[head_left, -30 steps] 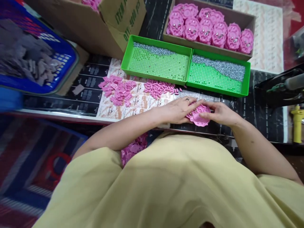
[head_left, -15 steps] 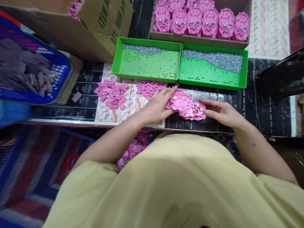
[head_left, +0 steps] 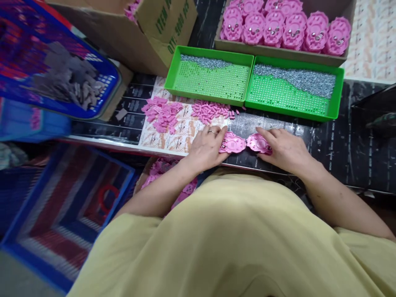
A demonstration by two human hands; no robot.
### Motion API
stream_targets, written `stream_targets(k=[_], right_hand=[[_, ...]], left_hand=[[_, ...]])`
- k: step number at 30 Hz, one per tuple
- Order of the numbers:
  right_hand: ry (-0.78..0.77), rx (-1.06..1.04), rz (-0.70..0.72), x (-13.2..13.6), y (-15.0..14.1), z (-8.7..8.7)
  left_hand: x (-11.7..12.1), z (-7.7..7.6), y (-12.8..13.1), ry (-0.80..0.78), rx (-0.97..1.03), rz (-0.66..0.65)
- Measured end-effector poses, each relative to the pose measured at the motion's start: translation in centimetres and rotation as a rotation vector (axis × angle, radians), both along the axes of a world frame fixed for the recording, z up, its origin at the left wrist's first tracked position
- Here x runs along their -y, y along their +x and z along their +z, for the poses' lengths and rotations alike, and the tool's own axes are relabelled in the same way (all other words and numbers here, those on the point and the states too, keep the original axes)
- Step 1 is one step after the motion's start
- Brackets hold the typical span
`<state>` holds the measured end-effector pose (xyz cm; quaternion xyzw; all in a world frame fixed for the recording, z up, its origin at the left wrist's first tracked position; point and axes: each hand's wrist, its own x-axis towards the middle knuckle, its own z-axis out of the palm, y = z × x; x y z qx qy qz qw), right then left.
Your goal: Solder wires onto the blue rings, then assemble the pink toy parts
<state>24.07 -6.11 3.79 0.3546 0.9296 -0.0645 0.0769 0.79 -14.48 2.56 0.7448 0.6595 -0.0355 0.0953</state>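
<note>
Two pink plastic pieces lie end to end near the bench's front edge. My left hand [head_left: 208,145] grips the left pink plastic piece [head_left: 234,144], thumb at its near side and fingers at its far side. Around the right pink plastic piece [head_left: 258,143], my right hand [head_left: 286,149] is closed the same way and hides its right end. Small shiny metal bits show on both pieces. Just behind my left hand lie a heap of small pink pegs [head_left: 210,111] and a heap of flat pink parts [head_left: 162,114].
Two green trays [head_left: 249,80] of small silvery metal parts stand behind my hands. Beyond them a cardboard box [head_left: 280,48] holds stacked pink pieces. At left are a large carton [head_left: 108,45] and a blue basket [head_left: 109,93] with grey scraps. A dark object [head_left: 374,109] stands at right.
The left pink piece, which overlapped the right one, now lies flat beside it. My right hand has closed around the right piece. The camera view has shifted left.
</note>
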Motion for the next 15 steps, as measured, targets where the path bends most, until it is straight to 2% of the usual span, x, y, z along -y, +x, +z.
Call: stream_targets(k=[5, 9, 15], right_hand=[[0.069, 0.016, -0.182, 0.3, 1.7, 0.0], [0.08, -0.001, -0.304, 0.4, 2.8, -0.3], [0.143, -0.05, -0.401, 0.6, 3.7, -0.7]], left_hand=[[0.0, 0.9, 1.1, -0.006, -0.048, -0.004], [-0.5, 1.0, 3.0, 0.009, -0.045, -0.025], [-1.8, 0.9, 5.8, 0.016, -0.026, -0.037]])
